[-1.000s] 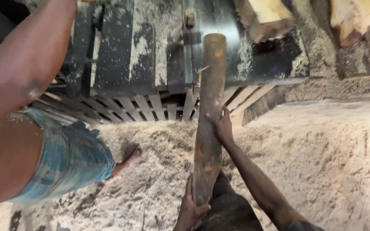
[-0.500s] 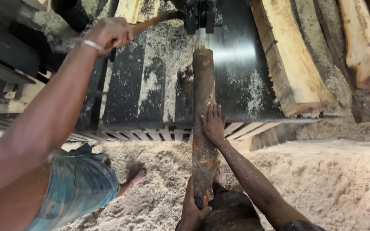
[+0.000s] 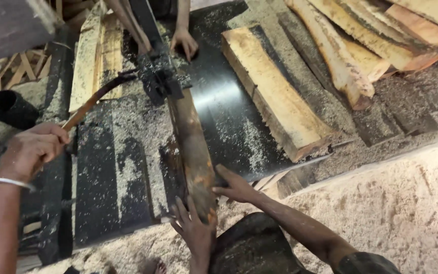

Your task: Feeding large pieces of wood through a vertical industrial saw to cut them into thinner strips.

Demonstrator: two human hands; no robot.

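A long, bark-covered log (image 3: 191,142) lies lengthwise on a black saw table (image 3: 229,116), its far end at a dark metal saw guide (image 3: 155,76). My left hand (image 3: 193,228) cups the log's near end from below, fingers up. On the log's right side near that end my right hand (image 3: 236,187) presses with its fingers spread. A co-worker's hand (image 3: 34,147) with a metal bangle grips a curved wooden lever (image 3: 95,99) that leads to the guide. Another person's hand (image 3: 183,43) rests on the table beyond the guide.
A thick sawn slab (image 3: 275,96) lies on the table right of the log. Several bark-edged offcuts (image 3: 361,56) are piled at the top right. Pale planks (image 3: 95,56) lie at the upper left. Sawdust (image 3: 391,213) covers the ground on the right.
The log has slid farther onto the table towards the guide. My hands now sit at its near end. The co-worker's hand has come down and left with the lever.
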